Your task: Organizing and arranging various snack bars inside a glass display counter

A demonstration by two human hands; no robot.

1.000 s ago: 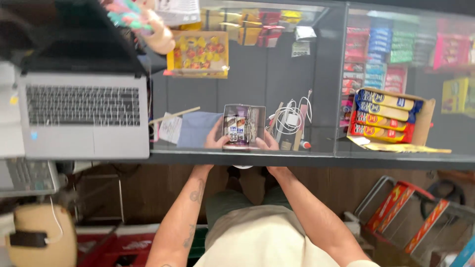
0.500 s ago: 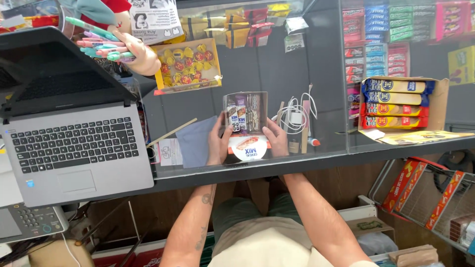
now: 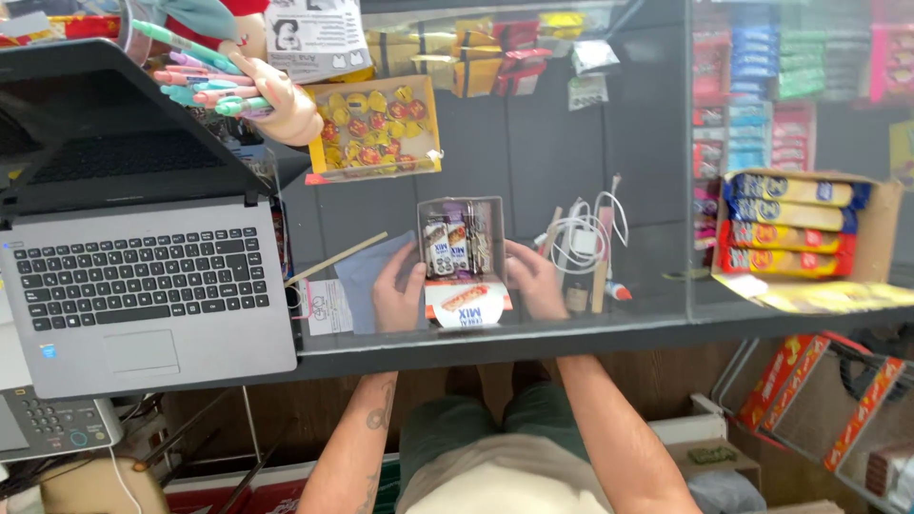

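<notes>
Grey cardboard forms the small display box [image 3: 462, 249] that sits on the glass desk [image 3: 590, 324] directly in front of the person, standing on its back so the open top faces the camera. Inside, snack bars [image 3: 446, 246] in white, purple and orange wrappers stand packed upright. The box's front flap [image 3: 466, 303], white and orange with a picture of a bar, now lies folded down toward the person; half a second ago it was only partly showing, and a second ago it could not be seen at all, so the box has been opened out and pulled a little nearer the desk edge.

The left hand [image 3: 398, 290] presses against the left wall of the box, fingers curled round its side and lower corner. The right hand [image 3: 536, 282] does the same on the right wall, fingers wrapped about that side. Both hands are grasping the box, not the bars.

Just right of the right hand lies a coiled white cable [image 3: 583, 233], touching or nearly touching a marker pen [image 3: 600, 276]. Left of the box a blue sheet [image 3: 367, 276] lies under the left hand, and well to the left an open silver laptop [image 3: 143, 286] rests on the desk. A yellow tray of sweets [image 3: 373, 128] sits beyond the box, and another person's hand [image 3: 281, 100] holds pastel pens above the laptop.
</notes>
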